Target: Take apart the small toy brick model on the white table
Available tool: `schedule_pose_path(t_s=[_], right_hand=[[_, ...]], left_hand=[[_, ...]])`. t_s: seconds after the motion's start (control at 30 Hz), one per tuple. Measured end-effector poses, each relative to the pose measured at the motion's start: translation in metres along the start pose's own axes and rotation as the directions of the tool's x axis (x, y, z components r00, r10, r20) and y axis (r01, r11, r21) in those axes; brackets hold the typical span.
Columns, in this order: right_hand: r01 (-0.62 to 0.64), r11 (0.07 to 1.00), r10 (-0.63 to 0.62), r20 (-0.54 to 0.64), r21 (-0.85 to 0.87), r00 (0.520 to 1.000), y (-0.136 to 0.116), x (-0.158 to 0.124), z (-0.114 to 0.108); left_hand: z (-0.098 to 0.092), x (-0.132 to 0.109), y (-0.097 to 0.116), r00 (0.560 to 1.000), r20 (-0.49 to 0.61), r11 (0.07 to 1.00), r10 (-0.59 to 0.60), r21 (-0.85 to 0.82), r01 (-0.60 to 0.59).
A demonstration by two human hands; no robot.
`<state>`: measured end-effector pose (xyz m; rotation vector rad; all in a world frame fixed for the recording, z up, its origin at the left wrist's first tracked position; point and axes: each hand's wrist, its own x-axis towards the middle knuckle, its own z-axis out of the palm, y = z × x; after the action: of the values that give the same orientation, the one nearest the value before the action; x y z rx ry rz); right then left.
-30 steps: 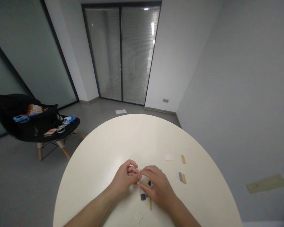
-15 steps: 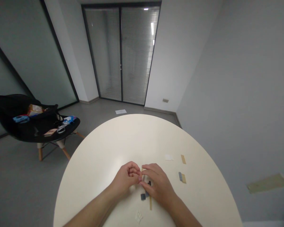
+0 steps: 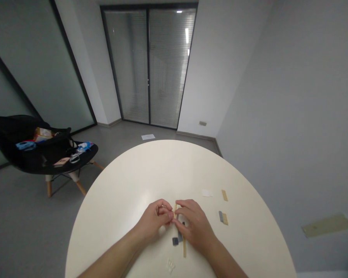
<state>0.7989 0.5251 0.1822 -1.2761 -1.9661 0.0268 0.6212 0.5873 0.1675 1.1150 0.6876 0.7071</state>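
Observation:
My left hand (image 3: 153,220) and my right hand (image 3: 193,226) meet near the middle of a round cream table (image 3: 118,193). Their fingertips close on a narrow tan strip (image 3: 175,208) from both sides, hiding its lower part. Just below my right thumb lie a dark grey strip (image 3: 179,236) and a small dark grey square (image 3: 175,241). A longer tan strip (image 3: 184,248) lies under my right palm's edge. A small white scrap (image 3: 170,265) rests nearer me.
Further right on the table are a white paper piece (image 3: 207,193), several tan strips (image 3: 224,195) and a grey piece (image 3: 220,216). Behind the table, a black chair (image 3: 46,158) holds assorted items. A glass door (image 3: 147,65) stands beyond.
My hands have drawn slightly apart, and the tan strip now shows between my fingertips. The dark grey strip is more exposed below my right thumb.

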Motion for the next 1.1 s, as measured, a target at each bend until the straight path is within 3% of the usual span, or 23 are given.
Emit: schedule_pose_path(t_s=[0.37, 0.67, 1.1], right_hand=[[-0.316, 0.914, 0.273, -0.191, -0.255, 0.943, 0.058, -0.003, -0.015], [-0.401, 0.852, 0.426, 0.0, -0.336, 0.905, 0.056, 0.003, -0.018], [-0.383, 0.81, 0.457, 0.069, -0.444, 0.887, 0.061, 0.028, -0.012]], left_hand=[[0.004, -0.001, 0.01, 0.997, -0.072, 0.999, -0.043, -0.016, 0.041], [-0.002, 0.001, 0.001, 0.998, -0.055, 0.999, -0.022, 0.041, 0.024], [-0.002, 0.001, 0.005, 0.999, -0.042, 0.994, 0.002, 0.109, 0.003]])
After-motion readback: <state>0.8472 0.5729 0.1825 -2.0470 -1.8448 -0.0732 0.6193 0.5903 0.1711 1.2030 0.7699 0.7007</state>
